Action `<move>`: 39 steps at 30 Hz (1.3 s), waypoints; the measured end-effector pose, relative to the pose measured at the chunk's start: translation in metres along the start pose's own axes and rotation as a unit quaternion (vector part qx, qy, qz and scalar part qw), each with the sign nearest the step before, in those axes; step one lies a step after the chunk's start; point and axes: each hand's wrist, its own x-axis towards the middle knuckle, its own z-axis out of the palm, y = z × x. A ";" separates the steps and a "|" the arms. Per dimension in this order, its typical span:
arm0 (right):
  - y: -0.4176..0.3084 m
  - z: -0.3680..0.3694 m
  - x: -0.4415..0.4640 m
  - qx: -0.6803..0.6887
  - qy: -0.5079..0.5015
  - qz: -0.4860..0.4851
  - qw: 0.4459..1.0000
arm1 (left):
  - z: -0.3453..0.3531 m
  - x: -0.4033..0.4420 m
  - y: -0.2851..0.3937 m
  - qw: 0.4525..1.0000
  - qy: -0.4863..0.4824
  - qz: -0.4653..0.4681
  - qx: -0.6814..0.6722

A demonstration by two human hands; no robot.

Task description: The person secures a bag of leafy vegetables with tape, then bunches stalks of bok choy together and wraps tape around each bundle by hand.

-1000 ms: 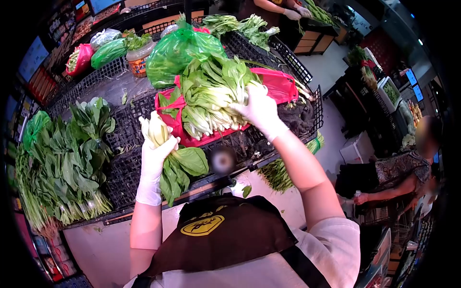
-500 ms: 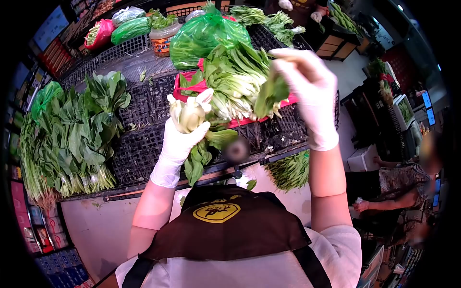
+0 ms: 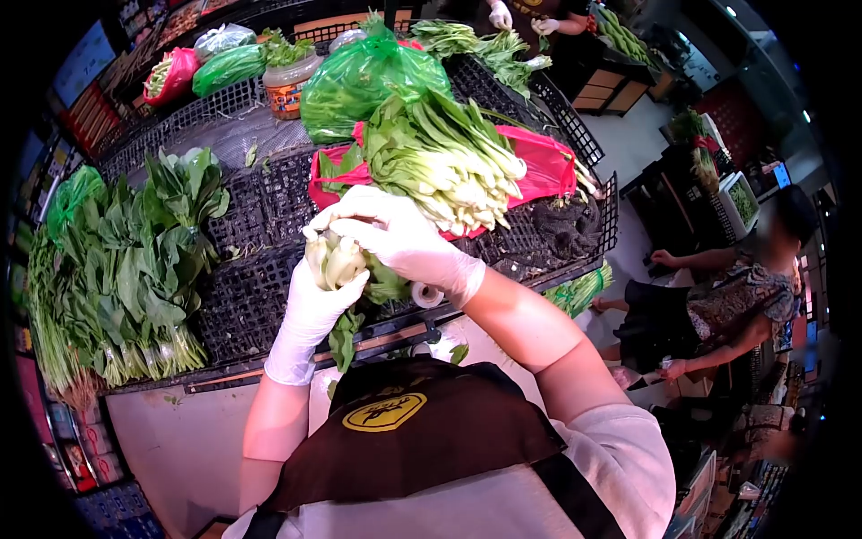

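My left hand (image 3: 310,310), in a white glove, is closed round a bunch of leafy greens (image 3: 341,262). The pale stem ends point up and the leaves hang down below the hand. My right hand (image 3: 395,234), also gloved, bends over the same bunch, with its fingers curled against the stem ends; what lies beneath its palm is hidden. Just beyond it is a pile of loose greens (image 3: 440,171) with white stems, lying on a red plastic bag (image 3: 543,166). A roll of tape (image 3: 426,295) stands at the near edge, close to my right wrist.
Tied bunches of dark greens (image 3: 144,260) line the left of the black crate-like stand (image 3: 251,301). A green bag (image 3: 373,81) and a jar (image 3: 289,85) sit at the back. A person (image 3: 736,287) is at the right; a co-worker's gloved hands (image 3: 501,16) show at the top.
My right hand has come down and left from above the pile with a stalk of greens and now meets the bunch in my left hand. The view has shifted slightly.
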 end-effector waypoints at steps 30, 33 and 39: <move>0.070 -0.104 0.042 -0.689 -0.099 0.264 0.668 | -0.017 -0.020 0.006 0.997 0.057 0.019 -0.048; 0.090 -0.092 0.038 -0.723 -0.069 0.236 0.646 | -0.016 -0.019 0.006 0.998 0.044 0.017 -0.029; 0.062 -0.110 0.057 -0.654 -0.068 0.304 0.689 | -0.013 -0.021 0.012 0.999 0.029 0.012 -0.024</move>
